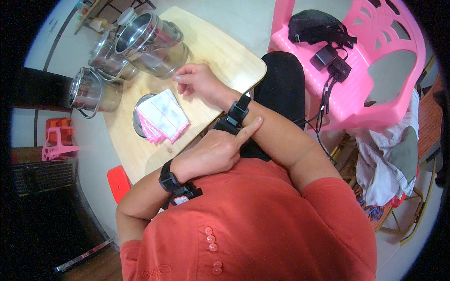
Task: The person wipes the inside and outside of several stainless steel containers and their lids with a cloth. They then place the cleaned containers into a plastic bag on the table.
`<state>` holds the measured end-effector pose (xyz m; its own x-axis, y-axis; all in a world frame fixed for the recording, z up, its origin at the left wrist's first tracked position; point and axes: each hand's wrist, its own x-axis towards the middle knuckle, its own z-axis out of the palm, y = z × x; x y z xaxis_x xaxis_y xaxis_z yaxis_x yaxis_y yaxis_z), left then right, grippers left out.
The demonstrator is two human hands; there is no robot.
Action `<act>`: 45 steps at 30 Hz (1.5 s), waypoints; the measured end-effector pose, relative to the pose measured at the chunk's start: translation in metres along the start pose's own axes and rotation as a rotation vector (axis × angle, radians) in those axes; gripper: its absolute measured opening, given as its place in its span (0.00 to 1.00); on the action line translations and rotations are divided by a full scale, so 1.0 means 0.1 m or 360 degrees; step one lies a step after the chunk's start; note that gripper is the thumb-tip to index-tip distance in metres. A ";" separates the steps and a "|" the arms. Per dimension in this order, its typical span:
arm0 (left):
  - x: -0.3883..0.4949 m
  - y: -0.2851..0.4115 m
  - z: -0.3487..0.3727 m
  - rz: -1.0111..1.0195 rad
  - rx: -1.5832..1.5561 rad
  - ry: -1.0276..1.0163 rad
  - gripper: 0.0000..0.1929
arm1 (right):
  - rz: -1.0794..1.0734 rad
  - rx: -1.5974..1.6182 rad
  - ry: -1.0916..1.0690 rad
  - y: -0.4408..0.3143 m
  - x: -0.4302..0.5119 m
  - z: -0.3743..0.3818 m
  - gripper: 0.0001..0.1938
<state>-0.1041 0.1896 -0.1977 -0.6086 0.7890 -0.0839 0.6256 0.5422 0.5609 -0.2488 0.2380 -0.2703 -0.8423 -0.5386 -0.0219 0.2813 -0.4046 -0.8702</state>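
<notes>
My left hand lies across my front with its index finger stretched out, the fingertip on my right forearm. Its other fingers are curled under and partly hidden. Over the wooden table, my right hand is loosely bent, with nothing visible in it. Close to its fingers stands a large stainless steel pot with its top uncovered. A folded white cloth with pink edging rests on a round metal lid or plate, mostly covered. Two smaller lidded metal pots with bail handles stand at the left.
On my right is a pink plastic chair bearing a black pouch and black power adapters with hanging cables. Draped fabric lies behind it. A red stool touches the table's left side in view. Both wrists wear black strapped devices.
</notes>
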 end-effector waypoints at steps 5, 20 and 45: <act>-0.01 0.01 -0.01 -0.0061 0.0052 -0.0081 0.44 | 0.0011 0.0081 0.0006 -0.06 -0.03 -0.01 0.07; -0.03 0.11 -0.10 -0.0163 -0.0135 -0.0145 0.40 | 0.0011 0.0146 0.0003 -0.06 -0.05 -0.03 0.08; 0.23 0.13 -0.12 -0.0024 0.0128 0.0103 0.35 | 0.0128 0.0642 -0.0110 -0.11 -0.01 -0.23 0.12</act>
<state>-0.1153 0.2116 -0.1825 -0.6471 0.7615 -0.0368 0.6518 0.5776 0.4915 -0.2618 0.2597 -0.2719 -0.7813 -0.6231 -0.0365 0.5139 -0.6089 -0.6044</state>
